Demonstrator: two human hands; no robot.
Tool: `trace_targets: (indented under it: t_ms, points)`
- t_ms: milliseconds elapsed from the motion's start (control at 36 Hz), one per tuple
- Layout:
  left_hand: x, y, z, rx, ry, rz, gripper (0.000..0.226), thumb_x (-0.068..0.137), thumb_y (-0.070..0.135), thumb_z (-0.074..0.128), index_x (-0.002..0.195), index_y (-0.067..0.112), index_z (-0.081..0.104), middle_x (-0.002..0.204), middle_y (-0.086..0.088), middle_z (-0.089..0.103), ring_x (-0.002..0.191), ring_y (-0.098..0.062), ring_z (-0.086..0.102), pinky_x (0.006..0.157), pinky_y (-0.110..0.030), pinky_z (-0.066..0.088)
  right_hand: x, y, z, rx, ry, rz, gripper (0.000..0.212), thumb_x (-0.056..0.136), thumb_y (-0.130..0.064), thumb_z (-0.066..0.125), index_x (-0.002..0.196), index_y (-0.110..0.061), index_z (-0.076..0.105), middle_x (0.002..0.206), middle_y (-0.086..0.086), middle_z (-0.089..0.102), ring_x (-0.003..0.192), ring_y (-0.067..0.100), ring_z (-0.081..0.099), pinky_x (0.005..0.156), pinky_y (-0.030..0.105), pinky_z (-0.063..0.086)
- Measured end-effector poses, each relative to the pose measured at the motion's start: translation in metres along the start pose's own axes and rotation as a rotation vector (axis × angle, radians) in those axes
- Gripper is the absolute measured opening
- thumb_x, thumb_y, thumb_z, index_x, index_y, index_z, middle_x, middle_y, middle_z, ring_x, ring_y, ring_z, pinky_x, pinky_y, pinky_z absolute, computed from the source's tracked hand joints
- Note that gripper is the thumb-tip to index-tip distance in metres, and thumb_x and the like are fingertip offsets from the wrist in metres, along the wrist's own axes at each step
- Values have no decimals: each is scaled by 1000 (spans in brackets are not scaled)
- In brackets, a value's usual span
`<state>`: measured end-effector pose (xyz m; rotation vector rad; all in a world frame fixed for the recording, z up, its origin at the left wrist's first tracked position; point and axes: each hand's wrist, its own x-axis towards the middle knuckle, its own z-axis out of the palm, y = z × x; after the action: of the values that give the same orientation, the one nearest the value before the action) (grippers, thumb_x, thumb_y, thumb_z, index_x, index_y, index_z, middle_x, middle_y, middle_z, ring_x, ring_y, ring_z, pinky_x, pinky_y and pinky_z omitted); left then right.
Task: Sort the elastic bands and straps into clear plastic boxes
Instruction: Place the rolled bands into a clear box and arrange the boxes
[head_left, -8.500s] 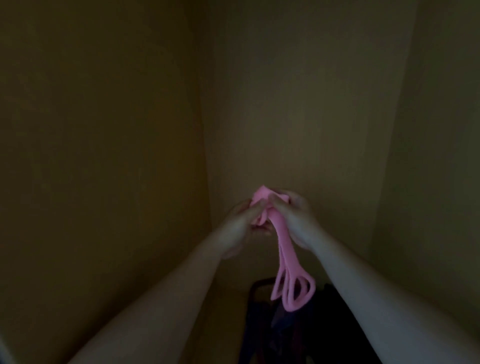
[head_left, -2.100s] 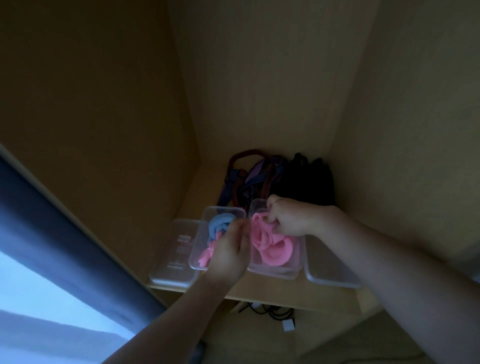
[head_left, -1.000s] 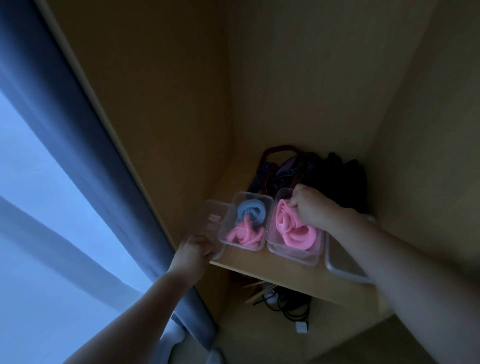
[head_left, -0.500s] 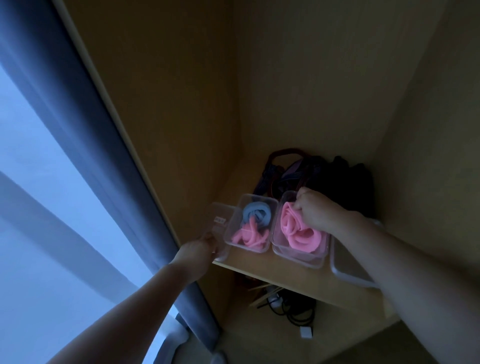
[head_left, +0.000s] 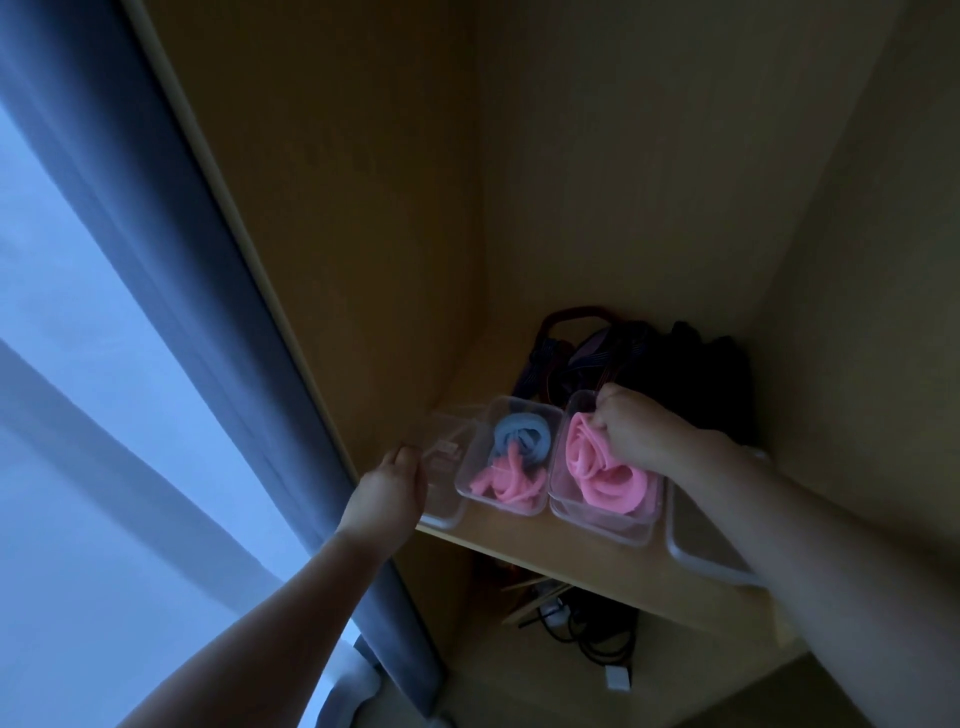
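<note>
The wide pink elastic band (head_left: 605, 480) lies coiled in a clear plastic box (head_left: 602, 527) on the wooden shelf (head_left: 519, 540), with the right hand (head_left: 636, 434) curled around its upper folds. Just left, a second clear box (head_left: 466, 480) holds blue and thin pink bands (head_left: 511, 462). The left hand (head_left: 387, 488) grips a flat clear lid (head_left: 441, 512) beyond it.

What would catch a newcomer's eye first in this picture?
The bright pink coiled elastic band stands out, pinched by the right hand inside a clear plastic box. Beside it, a second clear box holds a blue band and thin pink bands, while the left hand grips a flat clear lid at the left edge of the wooden shelf.
</note>
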<state>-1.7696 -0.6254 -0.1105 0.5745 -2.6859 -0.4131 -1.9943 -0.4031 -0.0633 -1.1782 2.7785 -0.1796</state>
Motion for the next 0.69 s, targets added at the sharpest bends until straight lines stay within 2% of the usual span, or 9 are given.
trace_targets:
  t_ms: [111,250,306,417,583,639,694]
  points:
    - [8,7,-4,-62,69,-86,15,96,17,49,94,3,56,78,-13,61,69,-35,59,56,-29,36,-1,0,1,8,0,-11,44,74,-32,78,105,-8,59,104,2,57,92,19,61,84,35,54]
    - [14,13,-14,-173,125,-168,16,94,21,53,91,7,60,73,-7,63,66,-28,61,54,-28,41,-1,1,1,5,11,-12,38,80,-31,72,107,-7,60,100,3,60,87,18,62,81,35,55]
    - [16,19,-22,-247,168,-193,16,96,21,50,94,9,60,77,-3,65,68,-22,61,55,-26,45,-2,0,0,-7,11,-20,37,82,-31,70,108,-7,59,101,4,59,86,18,62,81,35,55]
    - [18,32,-32,-273,216,-123,14,97,20,51,96,13,63,77,6,62,69,-13,60,53,-10,38,-1,1,1,-12,-1,-21,40,81,-32,70,110,-6,60,100,5,59,85,18,62,80,35,55]
    - [18,41,-24,-283,288,51,15,93,10,59,103,9,70,92,-5,72,78,-20,67,68,-29,55,-5,3,-1,86,0,6,39,79,-30,73,108,-6,62,103,3,59,92,19,61,85,35,54]
    - [18,39,-22,-251,313,105,15,92,12,59,101,7,70,91,-8,73,75,-25,70,64,-34,58,-7,4,-3,138,2,17,41,76,-31,77,107,-7,64,103,2,59,93,18,61,86,34,54]
    - [17,38,-17,-189,331,203,25,90,20,54,98,4,72,91,-10,74,71,-27,71,57,-34,59,-10,5,-5,148,25,-11,35,77,-29,77,106,-9,69,108,2,58,97,18,60,89,34,52]
